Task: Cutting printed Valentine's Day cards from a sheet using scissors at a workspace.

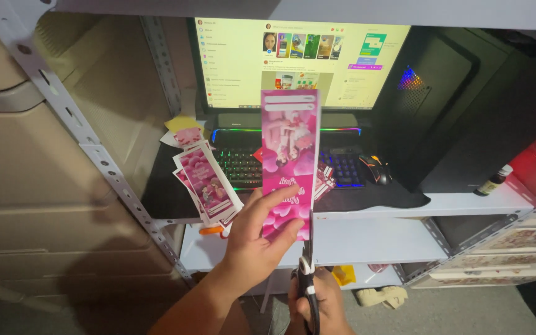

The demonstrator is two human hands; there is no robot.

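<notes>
My left hand [257, 239] holds a tall pink printed card strip [290, 158] upright in front of me, fingers spread across its lower part. My right hand [317, 305] grips black-handled scissors [307, 273], whose blades point up along the strip's lower right edge. A stack of similar pink cards [206, 180] lies on the desk shelf to the left of the strip.
Behind the strip stand a lit monitor [237, 56], a backlit keyboard [237, 166] and a mouse [376, 169] on a black mat. A dark computer tower [448, 99] fills the right. A small bottle [494, 180] stands at the right. A perforated metal rack post [94, 149] runs down the left.
</notes>
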